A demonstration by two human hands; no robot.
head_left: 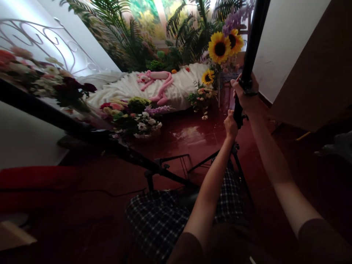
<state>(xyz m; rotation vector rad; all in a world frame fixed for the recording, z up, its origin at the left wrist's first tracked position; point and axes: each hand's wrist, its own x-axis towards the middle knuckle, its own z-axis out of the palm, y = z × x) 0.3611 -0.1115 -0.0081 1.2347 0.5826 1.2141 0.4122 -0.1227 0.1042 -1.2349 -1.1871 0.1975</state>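
On the dark red tiled floor [170, 143], we see a long low bed-like seat draped in a white cloth [184, 88], its far side backed by green palm leaves [121, 40]. Nearer to us, a black stand [252, 47] rises at a tilt toward the upper right, its thin legs spread below our hands; this is what we hold. A second black pole [49, 114] slants in from the left edge, well apart from our hands, and passes in front of the flowers [143, 117] before the seat. Our legs, in checked cloth [154, 220], are bent beneath our forearms. On the white cloth lies a pink toy [159, 77] with long limbs. Our right hand [247, 91] wraps its fingers around the stand by a collar, while our left hand [231, 126] closes around it just below, some of its fingers hidden from us. Beyond them, a yellow sunflower [219, 47] stands left of the stand.
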